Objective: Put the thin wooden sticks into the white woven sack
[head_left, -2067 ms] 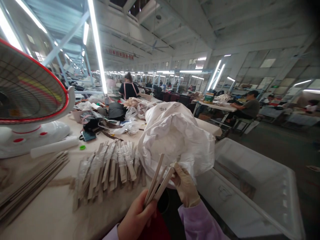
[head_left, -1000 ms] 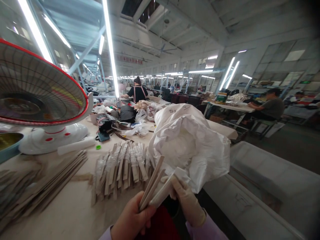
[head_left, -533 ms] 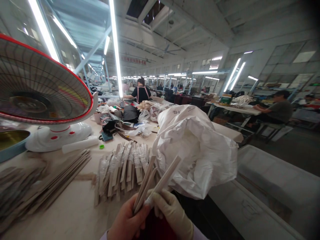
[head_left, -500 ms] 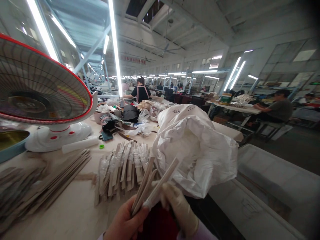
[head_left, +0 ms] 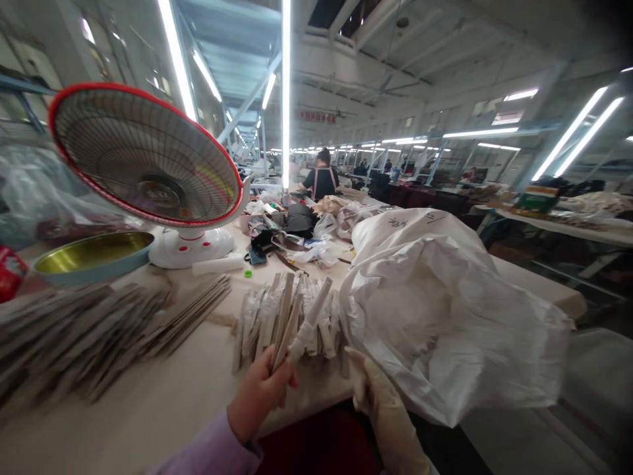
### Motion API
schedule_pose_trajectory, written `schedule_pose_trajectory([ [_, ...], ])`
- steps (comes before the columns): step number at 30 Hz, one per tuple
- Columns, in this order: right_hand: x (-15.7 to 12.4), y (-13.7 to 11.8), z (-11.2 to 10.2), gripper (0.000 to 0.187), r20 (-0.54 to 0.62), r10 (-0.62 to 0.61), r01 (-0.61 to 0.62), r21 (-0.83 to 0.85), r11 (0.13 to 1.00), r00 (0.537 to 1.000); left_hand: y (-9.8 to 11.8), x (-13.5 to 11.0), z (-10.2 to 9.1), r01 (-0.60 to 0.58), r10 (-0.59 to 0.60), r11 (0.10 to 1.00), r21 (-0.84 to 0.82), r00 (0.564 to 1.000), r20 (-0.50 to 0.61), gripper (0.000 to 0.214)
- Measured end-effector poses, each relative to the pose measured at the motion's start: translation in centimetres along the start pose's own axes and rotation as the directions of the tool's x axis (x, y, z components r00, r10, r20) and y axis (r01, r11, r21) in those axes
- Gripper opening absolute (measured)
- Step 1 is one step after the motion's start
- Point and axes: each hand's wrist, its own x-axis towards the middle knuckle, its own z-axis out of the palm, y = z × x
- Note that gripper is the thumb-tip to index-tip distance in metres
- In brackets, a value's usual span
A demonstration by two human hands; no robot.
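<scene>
Fingers of the bare left hand (head_left: pixel 260 392) curl firmly around the lower ends of a few flat strips (head_left: pixel 283 313), which fan upward at a slant over the near part of the surface (head_left: pixel 168 406). Fingers of the gloved right hand (head_left: pixel 380 402) point upward, loosely parted, with nothing visible between them (blur softens the tips), beside a big white sack (head_left: pixel 494 336); whether glove and sack touch cannot be told.

One held strip carries a white wrapping (head_left: pixel 299 341), crinkled, close to the left thumb. To hold these well, the thumb would probably do best pressing just below the wrapping, enough to stop slipping but not to bend the strips; a fan this wide should leave the glove room to work.

The strips look thin, stiff, square-ended and matte beige. Just behind them lies a row of wrapped bundles (head_left: pixel 247 336), bound in shiny, rumpled film. Farther left, loose strips (head_left: pixel 84 336) overlap in rough slanting heaps. The sack is deeply creased and faintly glossy, its wide mouth showing cloudy white inside.
</scene>
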Motion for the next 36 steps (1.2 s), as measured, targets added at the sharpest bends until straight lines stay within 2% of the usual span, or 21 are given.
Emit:
schedule_pose_trajectory([
  [3, -0.1, -0.1, 0.6, 0.047, 0.1, -0.005, 0.007, -0.021, 1.0, 0.995, 1.2, 2.3, -0.5, -0.041, 0.039, 0.999, -0.017, 0.993, -0.107, 0.035],
  [5, -0.4, 0.0, 1.0, 0.044, 0.109, -0.022, 0.024, -0.017, 1.0, 0.994, 1.6, 4.2, 0.1, -0.062, 0.059, 0.998, -0.016, 0.987, -0.149, 0.032],
  [9, -0.8, 0.8, -0.3, 0.04, 0.099, -0.007, 0.007, -0.002, 1.0, 0.995, 1.3, 6.3, 0.8, -0.063, 0.059, 0.998, -0.021, 0.988, -0.141, 0.022],
  [12, -0.8, 0.8, -3.2, 0.039, 0.062, 0.006, -0.005, -0.015, 1.0, 0.998, 0.6, 4.9, 0.0, -0.026, 0.027, 1.0, 0.013, 0.993, -0.115, 0.032],
  [14, -0.5, -0.2, -5.5, 0.038, -0.056, -0.004, 0.001, -0.038, 0.999, 0.998, 0.2, 3.2, -0.5, -0.012, 0.018, 0.998, 0.058, 0.995, -0.1, 0.043],
  [16, 0.5, -1.8, -8.2, 0.039, -0.219, -0.033, 0.023, -0.049, 0.999, 0.975, -0.1, 1.5, -0.5, -0.044, 0.051, 0.996, 0.077, 0.995, -0.087, 0.047],
  [18, 2.3, -3.7, -10.8, 0.043, -0.341, -0.089, 0.071, -0.064, 0.995, 0.936, -0.5, 0.2, 0.4, -0.043, 0.045, 0.998, 0.042, 0.998, -0.043, 0.048],
  [20, 4.7, -5.3, -13.3, 0.044, -0.393, -0.154, 0.092, -0.172, 0.981, 0.906, -1.2, -0.8, 2.1, -0.012, 0.011, 1.0, 0.016, 0.998, 0.055, 0.05],
  [22, 7.2, -6.1, -15.2, 0.042, -0.402, -0.211, 0.046, -0.381, 0.923, 0.891, -2.0, -1.5, 4.2, 0.017, -0.017, 1.0, 0.005, 0.987, 0.161, 0.051],
  [25, 10.2, -5.8, -16.6, 0.037, -0.359, -0.237, -0.04, -0.618, 0.785, 0.903, -2.9, -1.9, 6.6, 0.039, -0.034, 0.999, -0.016, 0.971, 0.238, 0.05],
  [29, 11.8, -3.7, -16.6, 0.037, -0.268, -0.216, -0.1, -0.812, 0.576, 0.939, -3.0, -1.5, 7.7, 0.061, -0.059, 0.998, 0.0, 0.964, 0.258, 0.051],
  [31, 12.3, -2.7, -16.2, 0.034, -0.262, -0.193, -0.14, -0.862, 0.487, 0.946, -2.9, -1.4, 7.8, 0.075, -0.075, 0.997, 0.012, 0.953, 0.292, 0.053],
  [34, 13.4, -1.9, -15.8, 0.018, -0.286, -0.165, -0.19, -0.878, 0.439, 0.944, -2.7, -1.2, 7.8, 0.072, -0.078, 0.997, 0.029, 0.94, 0.333, 0.054],
  [36, 14.1, -2.3, -16.0, 0.009, -0.308, -0.154, -0.202, -0.854, 0.478, 0.939, -2.7, -1.1, 7.7, 0.069, -0.073, 0.997, 0.026, 0.943, 0.325, 0.055],
])
